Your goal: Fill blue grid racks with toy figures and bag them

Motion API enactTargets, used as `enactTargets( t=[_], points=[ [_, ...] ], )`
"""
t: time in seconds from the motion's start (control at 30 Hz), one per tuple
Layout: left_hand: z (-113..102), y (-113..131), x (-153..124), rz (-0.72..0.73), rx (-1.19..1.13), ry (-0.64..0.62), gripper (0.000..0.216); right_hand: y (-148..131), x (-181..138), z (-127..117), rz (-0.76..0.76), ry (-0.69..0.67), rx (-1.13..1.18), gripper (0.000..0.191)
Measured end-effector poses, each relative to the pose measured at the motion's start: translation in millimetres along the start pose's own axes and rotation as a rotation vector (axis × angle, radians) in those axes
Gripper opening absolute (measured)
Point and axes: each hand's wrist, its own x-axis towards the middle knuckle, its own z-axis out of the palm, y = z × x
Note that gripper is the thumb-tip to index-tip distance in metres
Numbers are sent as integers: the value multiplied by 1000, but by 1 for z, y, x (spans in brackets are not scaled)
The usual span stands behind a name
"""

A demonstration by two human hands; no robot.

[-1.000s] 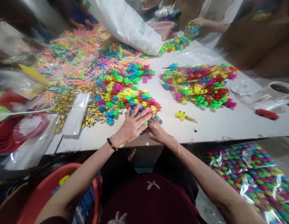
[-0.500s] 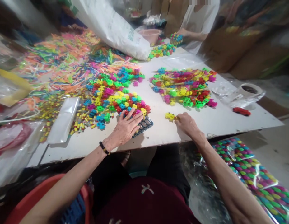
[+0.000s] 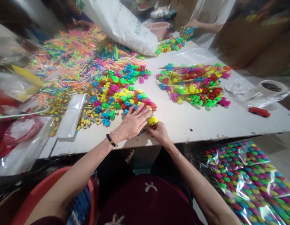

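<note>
My left hand [image 3: 133, 122] lies flat near the front edge of the table, fingers stretched over small coloured plastic toys [image 3: 137, 97]. My right hand [image 3: 159, 132] is closed round the lower part of a yellow plastic toy [image 3: 152, 120], right beside the left fingertips. Under both hands a dark tray with compartments [image 3: 142, 132] shows only as a sliver. Left of my left hand lie loose blue and green toys [image 3: 108, 114] and many short yellow-and-red pieces [image 3: 85, 117].
A second heap of coloured toys [image 3: 194, 84] lies to the right, near a tape roll [image 3: 272, 87] and a red toy car [image 3: 259, 112]. A white sack [image 3: 128, 26] leans over the back. Packed coloured pieces [image 3: 248, 175] lie below right. A co-worker's arm [image 3: 205, 26] reaches in at the back.
My right hand has moved left with the yellow toy, from the bare tabletop to beside my left hand. The tray is now mostly covered. The camera view has shifted slightly.
</note>
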Motion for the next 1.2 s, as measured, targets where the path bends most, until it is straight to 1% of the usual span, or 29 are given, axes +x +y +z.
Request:
enactTargets(
  t=[0.1, 0.27, 0.43, 0.5, 0.6, 0.7, 0.8, 0.87, 0.93, 0.97, 1.0, 1.03, 1.1, 1.13, 1.17, 1.2],
  points=[
    [0, 0, -2, 1, 0, 8, 54, 0, 8, -3, -126, -15, -116, 26],
    [0, 0, -2, -15, -24, 8, 54, -8, 14, -18, -281, -137, -338, 19],
    [-1, -1, -2, -3, -11, -22, 52, -16, 19, -19, -306, -249, -570, 14],
    [-5, 0, -1, 5, -10, -49, 51, -17, 22, -18, -319, -264, -650, 11],
    [-11, 2, 4, 2, 2, -79, 51, -17, 26, -16, -321, -269, -718, 14],
    [-13, 4, 10, -2, 46, -83, 50, -15, 24, -13, -290, -264, -691, 16],
    [-10, 5, 12, -5, 102, -63, 50, -13, 15, -13, -250, -229, -543, 12],
    [-8, 5, 11, -6, 141, -41, 49, -13, 9, -21, -214, -247, -404, 10],
    [-6, 5, 10, -19, 175, -13, 48, -13, 9, -39, -162, -253, -299, 12],
    [-6, 5, 10, -29, 188, 2, 48, -13, 13, -52, -147, -205, -283, 14],
    [-6, 5, 9, -36, 195, 13, 48, -13, 21, -66, -148, -112, -296, 16],
    [-6, 5, 9, -42, 198, 21, 48, -14, 32, -81, -167, 14, -333, 19],
    [-6, 5, 8, -44, 194, 29, 48, -17, 65, -107, -252, 251, -463, 23],
    [-6, 5, 8, -43, 192, 32, 48, -19, 86, -116, -309, 323, -551, 22],
    [-7, 5, 8, -41, 192, 38, 48, -21, 109, -122, -366, 352, -649, 23],
    [-7, 5, 8, -40, 193, 42, 49, -24, 133, -124, -420, 348, -753, 26]
  ],
)
